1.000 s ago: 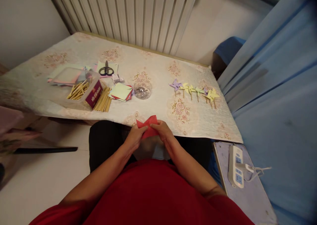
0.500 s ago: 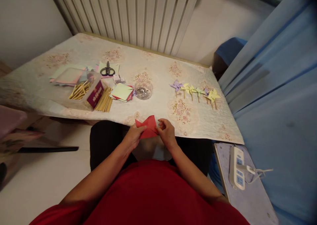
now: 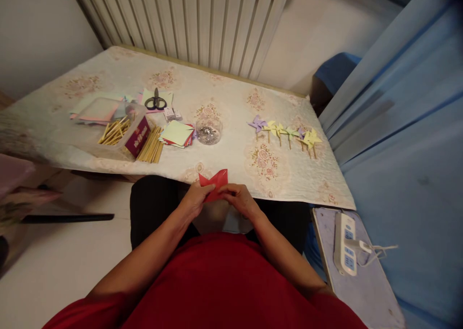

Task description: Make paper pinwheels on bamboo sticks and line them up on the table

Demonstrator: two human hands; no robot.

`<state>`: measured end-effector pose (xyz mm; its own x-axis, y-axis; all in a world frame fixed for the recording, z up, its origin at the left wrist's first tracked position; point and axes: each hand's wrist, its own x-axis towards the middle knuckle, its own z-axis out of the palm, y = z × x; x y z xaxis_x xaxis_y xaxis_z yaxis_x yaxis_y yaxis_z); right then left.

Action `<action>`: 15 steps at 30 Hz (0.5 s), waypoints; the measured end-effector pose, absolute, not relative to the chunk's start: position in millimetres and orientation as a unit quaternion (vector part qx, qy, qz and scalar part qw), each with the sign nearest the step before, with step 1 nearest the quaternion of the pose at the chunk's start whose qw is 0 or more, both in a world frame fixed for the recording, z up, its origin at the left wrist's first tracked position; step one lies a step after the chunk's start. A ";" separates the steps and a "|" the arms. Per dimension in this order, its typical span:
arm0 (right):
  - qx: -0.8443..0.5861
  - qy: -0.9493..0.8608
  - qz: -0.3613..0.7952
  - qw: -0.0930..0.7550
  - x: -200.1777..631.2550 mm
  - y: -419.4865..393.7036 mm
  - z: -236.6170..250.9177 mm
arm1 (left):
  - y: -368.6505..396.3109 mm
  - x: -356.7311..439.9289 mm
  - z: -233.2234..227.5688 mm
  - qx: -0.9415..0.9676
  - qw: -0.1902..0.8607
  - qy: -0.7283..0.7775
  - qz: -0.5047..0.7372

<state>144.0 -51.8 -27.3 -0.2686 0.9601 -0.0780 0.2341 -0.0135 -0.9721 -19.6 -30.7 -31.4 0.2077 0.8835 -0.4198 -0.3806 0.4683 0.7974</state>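
Observation:
Over my lap, just in front of the table edge, a piece of red paper (image 3: 219, 178) is held between both hands, its upper corners pointing up. My left hand (image 3: 196, 197) pinches its left side, thumb on top. From the right, my right hand (image 3: 238, 197) has its fingers closed on the paper's right part, partly covering it. Beyond the paper stands a round clear container (image 3: 209, 130) of small shiny pieces. To its left lies a stack of square coloured papers (image 3: 178, 133).
Wooden sticks (image 3: 151, 145) lie beside a clear plastic box (image 3: 121, 150) that holds more sticks. Black-handled scissors (image 3: 156, 101) rest on papers farther back. Several paper pinwheels (image 3: 275, 128) lie at the right. A power strip (image 3: 345, 243) sits on a side stool (image 3: 367, 295).
My right hand has moved left and inward over the red paper, its fingers now on the paper's right part. My left hand keeps its pinch nearly in place.

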 end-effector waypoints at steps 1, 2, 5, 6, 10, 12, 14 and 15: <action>-0.491 -0.591 0.530 0.357 142.0 -51.3 -28.1 | -31.1 -19.3 -30.5 0.276 0.726 0.457 0.435; -0.491 -0.574 0.546 0.363 139.9 -50.8 -29.4 | -31.3 -18.9 -30.0 0.275 0.725 0.458 0.435; -0.496 -0.514 0.582 0.388 134.0 -48.6 -35.1 | -31.4 -18.4 -30.9 0.281 0.720 0.457 0.440; -0.498 -0.497 0.589 0.398 132.4 -47.9 -37.2 | -31.3 -18.4 -31.9 0.283 0.717 0.458 0.443; -0.502 -0.460 0.604 0.414 127.9 -47.2 -41.0 | -30.9 -18.3 -35.6 0.296 0.704 0.462 0.450; -0.501 -0.459 0.607 0.413 126.4 -47.7 -40.0 | -31.1 -17.9 -35.7 0.300 0.701 0.463 0.452; -0.504 -0.456 0.604 0.416 124.9 -48.3 -38.2 | -31.6 -17.5 -34.6 0.298 0.700 0.461 0.457; -0.509 -0.451 0.601 0.419 124.0 -48.5 -37.4 | -31.8 -17.3 -33.9 0.297 0.701 0.459 0.459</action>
<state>124.0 -48.5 -37.4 -0.1310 0.9633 -0.2341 -0.0445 -0.2416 -0.9694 -17.3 -31.8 -33.9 0.1587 0.9153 -0.3703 -0.3706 0.4028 0.8369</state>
